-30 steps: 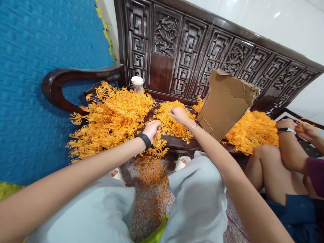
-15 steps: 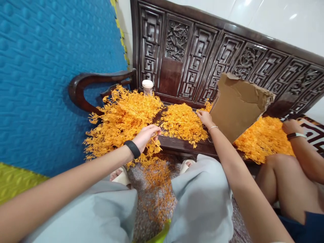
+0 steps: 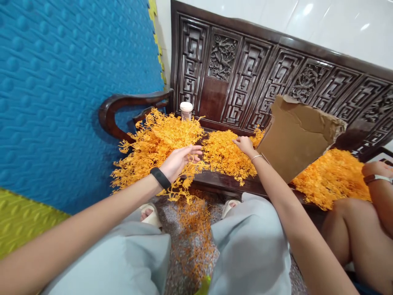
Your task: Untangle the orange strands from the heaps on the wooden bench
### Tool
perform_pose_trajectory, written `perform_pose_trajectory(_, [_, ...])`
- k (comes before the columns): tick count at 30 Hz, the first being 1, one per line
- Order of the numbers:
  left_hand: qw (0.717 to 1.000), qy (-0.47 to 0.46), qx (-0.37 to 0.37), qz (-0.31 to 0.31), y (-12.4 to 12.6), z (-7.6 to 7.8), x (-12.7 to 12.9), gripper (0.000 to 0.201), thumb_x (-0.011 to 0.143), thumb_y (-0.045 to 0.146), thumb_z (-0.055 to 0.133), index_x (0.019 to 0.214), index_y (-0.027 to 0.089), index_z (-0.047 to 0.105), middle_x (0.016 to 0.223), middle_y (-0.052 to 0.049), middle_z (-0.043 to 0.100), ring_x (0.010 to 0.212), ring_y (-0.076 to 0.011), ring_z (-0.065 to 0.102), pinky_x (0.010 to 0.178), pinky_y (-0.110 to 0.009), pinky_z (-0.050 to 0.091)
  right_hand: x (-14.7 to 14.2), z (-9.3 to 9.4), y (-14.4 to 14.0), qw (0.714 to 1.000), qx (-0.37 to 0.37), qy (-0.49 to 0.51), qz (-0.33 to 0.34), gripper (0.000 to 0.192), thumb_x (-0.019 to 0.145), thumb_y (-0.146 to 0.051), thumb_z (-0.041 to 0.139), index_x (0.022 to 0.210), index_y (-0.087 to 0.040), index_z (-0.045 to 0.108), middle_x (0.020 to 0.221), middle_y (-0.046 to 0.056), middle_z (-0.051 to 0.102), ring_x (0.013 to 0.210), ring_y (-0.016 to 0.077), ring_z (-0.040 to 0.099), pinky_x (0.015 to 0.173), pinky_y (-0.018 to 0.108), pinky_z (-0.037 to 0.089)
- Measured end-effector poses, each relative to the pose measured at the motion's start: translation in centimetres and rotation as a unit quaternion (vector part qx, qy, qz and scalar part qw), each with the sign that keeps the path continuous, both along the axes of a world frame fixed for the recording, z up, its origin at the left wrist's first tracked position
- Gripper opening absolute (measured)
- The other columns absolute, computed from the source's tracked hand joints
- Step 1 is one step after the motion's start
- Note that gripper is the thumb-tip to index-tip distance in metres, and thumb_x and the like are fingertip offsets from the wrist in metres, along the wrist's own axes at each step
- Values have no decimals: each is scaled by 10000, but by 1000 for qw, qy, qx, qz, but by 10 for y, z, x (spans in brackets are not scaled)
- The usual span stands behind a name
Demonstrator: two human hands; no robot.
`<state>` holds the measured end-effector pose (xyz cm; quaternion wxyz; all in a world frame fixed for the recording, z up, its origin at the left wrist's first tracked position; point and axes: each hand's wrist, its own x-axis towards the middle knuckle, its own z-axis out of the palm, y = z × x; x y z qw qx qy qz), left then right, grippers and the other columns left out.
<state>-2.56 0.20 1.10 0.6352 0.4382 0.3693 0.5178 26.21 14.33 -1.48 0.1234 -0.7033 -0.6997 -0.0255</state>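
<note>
My left hand [image 3: 181, 162], with a black wristband, is over the front of the large heap of orange plastic sprigs [image 3: 156, 139]. Its fingers are stretched out and slightly apart. A branched orange sprig [image 3: 196, 167] is just under these fingers; whether they touch it is hidden. My right hand [image 3: 245, 145], wearing a thin bracelet, is above the smaller middle pile of orange sprigs [image 3: 227, 157]. Thumb and forefinger come together at its tip, and anything between them is too small to make out.
A brown cardboard piece [image 3: 302, 137] leans over the dark carved wooden bench [image 3: 221, 180]. Behind the left heap stands a white-lidded cup [image 3: 186, 110]. Another person's hand [image 3: 377, 169] is near a right-hand orange pile [image 3: 334, 176]. Orange bits [image 3: 196, 233] litter the floor.
My left hand's fingers have straightened from their curled grip around a sprig. My right hand has shifted from the bench's back over the middle pile. The view has swung slightly left.
</note>
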Motion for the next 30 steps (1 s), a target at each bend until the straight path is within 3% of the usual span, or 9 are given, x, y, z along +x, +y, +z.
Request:
perform_pose_trajectory(3, [1000, -7, 14, 3, 1, 4, -4, 253, 828, 250, 489, 969, 136, 665, 902, -95, 678, 658, -123, 596, 687, -286, 457, -16, -5, -8, 983, -12, 159, 90, 359, 807, -379, 457, 707, -92, 647, 680, 70, 638, 552, 109, 556, 564, 212, 390])
perform_pose_trajectory(7, [999, -2, 21, 24, 3, 10, -6, 277, 843, 268, 480, 1028, 147, 646, 925, -95, 667, 662, -116, 599, 655, -261, 464, -56, 1, -38, 911, -73, 340, 219, 444, 768, -501, 488, 698, -90, 639, 713, 77, 654, 532, 89, 553, 578, 215, 433])
perform_pose_trajectory(10, [999, -3, 41, 23, 4, 12, -3, 287, 849, 303, 473, 1027, 158, 645, 919, -81, 658, 673, -113, 594, 645, -248, 461, -89, 16, -72, 851, -191, 385, 301, 577, 793, -603, 394, 716, -96, 660, 720, 88, 664, 559, 97, 579, 600, 228, 449])
perform_pose_trajectory(12, [998, -2, 53, 22, 5, 12, 1, 296, 845, 341, 477, 1003, 163, 653, 898, -72, 653, 690, -113, 588, 643, -239, 451, -107, 27, -94, 829, -232, 384, 334, 602, 799, -623, 364, 707, -106, 659, 694, 76, 662, 553, 92, 576, 608, 234, 453])
perform_pose_trajectory(15, [998, 14, 61, 31, 6, 12, 6, 307, 812, 398, 516, 906, 153, 675, 890, -70, 647, 713, -118, 577, 662, -240, 434, -122, 37, -117, 824, -233, 376, 355, 512, 760, -599, 472, 655, -123, 627, 607, 28, 625, 527, 83, 550, 578, 228, 437])
perform_pose_trajectory(19, [997, 43, 58, 25, 7, 10, 11, 324, 771, 444, 546, 803, 148, 675, 928, -75, 651, 742, -136, 573, 696, -266, 422, -125, 38, -125, 819, -230, 376, 367, 390, 720, -498, 593, 576, -135, 580, 525, -14, 564, 514, 72, 517, 558, 219, 408])
perform_pose_trajectory(26, [995, 72, 70, -12, 14, 7, 7, 171, 637, 289, 676, 747, 158, 665, 860, -43, 653, 774, -136, 576, 726, -271, 421, -116, 33, -114, 815, -194, 460, 295, 186, 653, -298, 675, 696, -129, 610, 586, -17, 581, 529, 79, 540, 551, 226, 410])
perform_pose_trajectory(30, [984, 155, 81, -16, 17, 5, 6, 154, 567, 250, 728, 672, 156, 665, 733, -33, 645, 681, -125, 555, 596, -238, 402, -107, 40, -111, 808, -158, 510, 250, 186, 618, -266, 694, 700, -136, 591, 594, -16, 584, 521, 81, 536, 553, 235, 418])
